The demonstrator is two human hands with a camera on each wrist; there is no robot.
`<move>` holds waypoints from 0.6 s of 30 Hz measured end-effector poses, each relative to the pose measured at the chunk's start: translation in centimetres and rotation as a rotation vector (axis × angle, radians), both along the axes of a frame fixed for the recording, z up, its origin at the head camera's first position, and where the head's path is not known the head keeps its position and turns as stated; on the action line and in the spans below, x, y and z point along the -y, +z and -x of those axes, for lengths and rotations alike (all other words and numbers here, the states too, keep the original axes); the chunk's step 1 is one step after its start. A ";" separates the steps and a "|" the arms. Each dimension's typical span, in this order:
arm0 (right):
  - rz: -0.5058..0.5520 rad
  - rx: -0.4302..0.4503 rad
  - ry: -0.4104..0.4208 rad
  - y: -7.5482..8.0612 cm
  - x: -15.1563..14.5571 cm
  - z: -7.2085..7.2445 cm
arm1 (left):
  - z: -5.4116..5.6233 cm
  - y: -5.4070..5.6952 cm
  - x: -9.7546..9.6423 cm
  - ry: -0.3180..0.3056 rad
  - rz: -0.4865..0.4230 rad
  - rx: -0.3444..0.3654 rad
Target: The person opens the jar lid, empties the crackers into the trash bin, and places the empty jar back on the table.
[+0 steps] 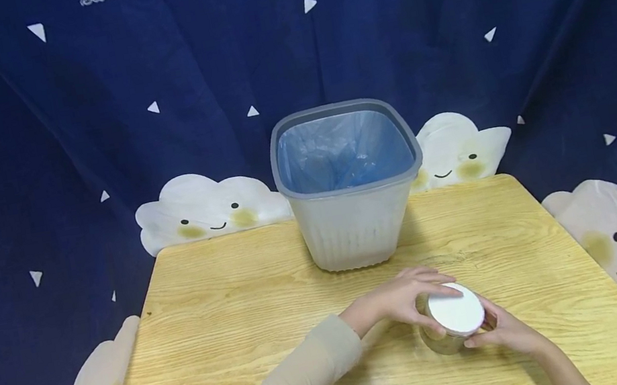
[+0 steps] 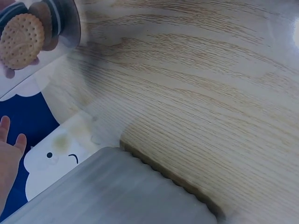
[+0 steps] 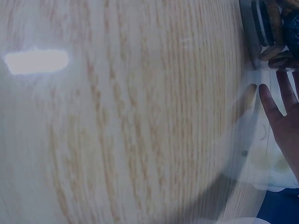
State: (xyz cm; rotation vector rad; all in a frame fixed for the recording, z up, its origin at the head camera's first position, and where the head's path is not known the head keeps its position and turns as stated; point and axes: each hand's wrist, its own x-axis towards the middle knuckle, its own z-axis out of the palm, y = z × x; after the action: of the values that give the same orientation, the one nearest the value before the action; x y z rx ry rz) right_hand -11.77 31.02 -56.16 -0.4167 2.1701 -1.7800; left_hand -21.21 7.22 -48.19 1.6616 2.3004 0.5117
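Note:
A clear round jar [image 1: 445, 343] with a white lid [image 1: 457, 314] stands on the table, slightly tilted in the head view. My left hand [image 1: 407, 298] grips the lid from the left, thumb at its near edge and fingers across its far edge. From the right, my right hand [image 1: 510, 329] holds the jar's side just below the lid. Through the jar wall in the left wrist view show a round pale biscuit [image 2: 21, 41] and dark sandwich cookies [image 2: 55, 18]. Dark and brown cookies [image 3: 265, 25] also show in the right wrist view, beside the right hand's spread fingers [image 3: 268, 100].
Behind the hands, a white bin [image 1: 351, 229] with a grey rim and a blue-tinted liner stands near the table's back edge. The wooden table [image 1: 229, 301] is bordered by a dark blue curtain [image 1: 199, 54] with white clouds and triangles.

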 end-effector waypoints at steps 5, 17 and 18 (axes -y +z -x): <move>-0.022 0.008 -0.007 0.0 0.0 0.1 | 0.0 0.1 0.0 -0.002 -0.006 0.005; -0.003 0.003 0.004 -0.3 -0.1 0.2 | -0.3 -0.9 0.0 0.043 -0.097 0.066; -0.004 0.005 0.001 -0.3 -0.1 0.2 | -0.4 -1.0 0.0 0.049 -0.115 0.076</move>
State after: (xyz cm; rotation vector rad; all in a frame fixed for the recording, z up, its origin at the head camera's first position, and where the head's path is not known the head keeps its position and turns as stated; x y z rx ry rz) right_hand -11.94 31.13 -56.42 -0.4119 2.1697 -1.7738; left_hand -20.86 7.26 -49.23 1.6094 2.3008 0.7178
